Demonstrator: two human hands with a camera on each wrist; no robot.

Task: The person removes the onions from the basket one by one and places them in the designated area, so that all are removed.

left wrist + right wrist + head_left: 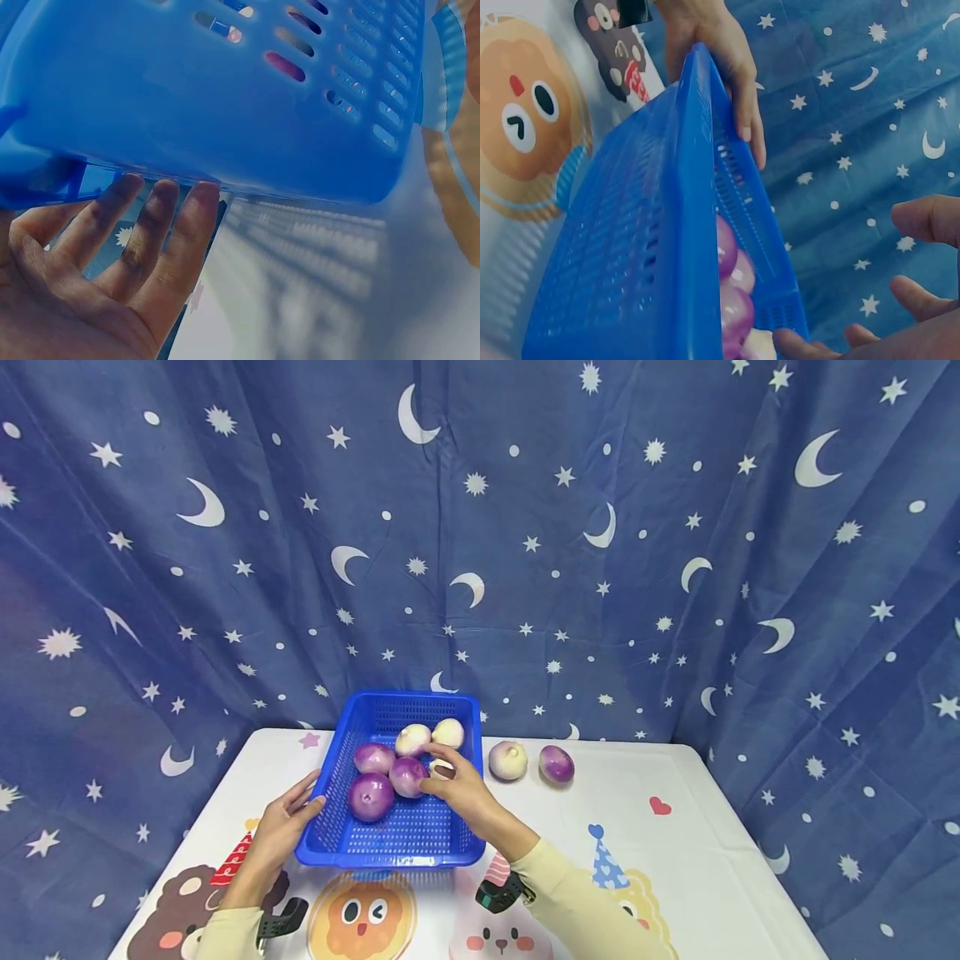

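Observation:
A blue perforated plastic basket [397, 852] holds several onions, some purple and some mostly white. My left hand [281, 827] grips the basket's left rim, with the thumb on top and the fingers against the outer wall, as the left wrist view shows. Over the basket's right side, my right hand [468, 789] hovers with fingers spread among the onions. Beneath it a white onion [440, 768] is partly hidden. Close to its fingertips are a purple onion [407, 777] and a white onion [412, 740]. Whether they touch, I cannot tell.
Right of the basket, a pale onion [508, 760] and a purple onion [557, 764] lie on the white table cover [712, 852] printed with cartoon animals. A dark blue curtain [525, 568] with moons and stars hangs behind the table.

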